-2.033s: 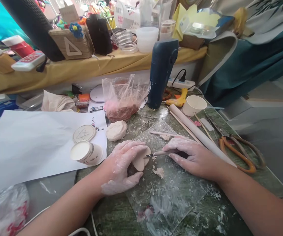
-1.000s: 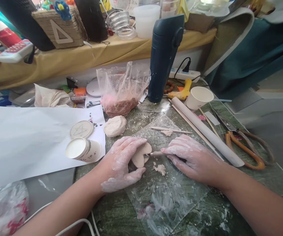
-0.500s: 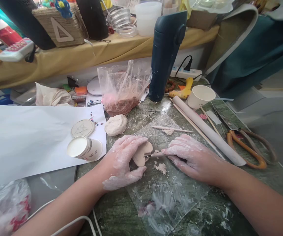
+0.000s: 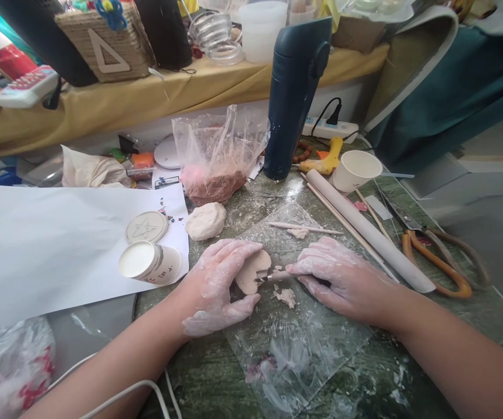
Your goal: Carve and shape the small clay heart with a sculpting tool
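Powder covers both my hands. My left hand (image 4: 223, 285) curves round a flat, heart-shaped piece of clay (image 4: 248, 276), fingers along its far side and thumb on the near side. My right hand (image 4: 332, 276) grips a slim clay-carving tool (image 4: 280, 276) whose metal tip touches the notch of the heart. Clay scraps (image 4: 285, 297) lie just below the tool on a clear plastic sheet (image 4: 304, 349). Beyond my left hand sits a rounded lump of pale clay (image 4: 205, 221). A thin pointed stick (image 4: 304, 228) rests on the sheet's far part.
On the left, white paper (image 4: 50, 244) bears a paper cup (image 4: 164, 265) and a clay disc with a star (image 4: 146, 226). Behind are bagged reddish clay (image 4: 216, 183) and a tall blue flask (image 4: 293, 105). At right lie a rolling pin (image 4: 369, 230), scissors (image 4: 447, 256) and a yellow glue gun (image 4: 330, 157).
Almost nothing differs. Both hands, the heart-shaped clay and the tool stay in nearly the same place, with the tip still at the notch.
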`<state>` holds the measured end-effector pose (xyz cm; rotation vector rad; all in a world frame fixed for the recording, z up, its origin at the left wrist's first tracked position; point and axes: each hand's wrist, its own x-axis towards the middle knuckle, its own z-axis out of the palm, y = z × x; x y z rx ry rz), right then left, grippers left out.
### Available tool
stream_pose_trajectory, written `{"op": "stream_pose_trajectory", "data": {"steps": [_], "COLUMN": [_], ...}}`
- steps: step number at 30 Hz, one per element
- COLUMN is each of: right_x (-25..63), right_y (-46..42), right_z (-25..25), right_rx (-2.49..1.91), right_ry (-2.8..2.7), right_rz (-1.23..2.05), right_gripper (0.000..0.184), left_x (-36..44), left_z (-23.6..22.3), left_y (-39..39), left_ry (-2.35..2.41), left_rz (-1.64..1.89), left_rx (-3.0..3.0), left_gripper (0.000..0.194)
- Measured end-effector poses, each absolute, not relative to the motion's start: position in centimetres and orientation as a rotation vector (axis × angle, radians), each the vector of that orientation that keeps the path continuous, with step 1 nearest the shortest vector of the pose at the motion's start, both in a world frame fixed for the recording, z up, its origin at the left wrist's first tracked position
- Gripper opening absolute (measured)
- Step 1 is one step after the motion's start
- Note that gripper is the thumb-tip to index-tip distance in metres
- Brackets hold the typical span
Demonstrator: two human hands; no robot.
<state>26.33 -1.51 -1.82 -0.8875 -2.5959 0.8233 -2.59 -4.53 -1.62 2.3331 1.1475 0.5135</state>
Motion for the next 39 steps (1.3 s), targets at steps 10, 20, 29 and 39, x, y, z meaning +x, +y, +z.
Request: {"op": "stream_pose_trajectory", "data": {"steps": [10,20,29,39], "right_x": [26.3,26.3,26.9,27.7], "right_y": [-1.5,-1.6,-1.7,-1.0], "right_z": [-1.6,-1.7,-1.5,-2.3], "right_rx": [-0.924,-0.929,-1.119,-1.105], "right_ry": [-2.566,-2.535,-2.252,-1.213], "right_rz": [0.834,0.804,0.989,1.577], "right_gripper": [0.028,0.026,0.026,0.026], "left_x": [-2.6,-2.6,-2.4,-1.7], "left_z": [-1.4,-1.4,-1.3,-0.8], "left_y": [-4.5,-4.5,-4.7,-5.1], "left_ry": [1.152,1.132,1.123,1.375], "left_rz": [0.493,0.53,0.553,0.492], "left_rx": [2.337,2.347,2.383,2.322], "left_gripper": [0.072,0.073,0.069,0.073]}}
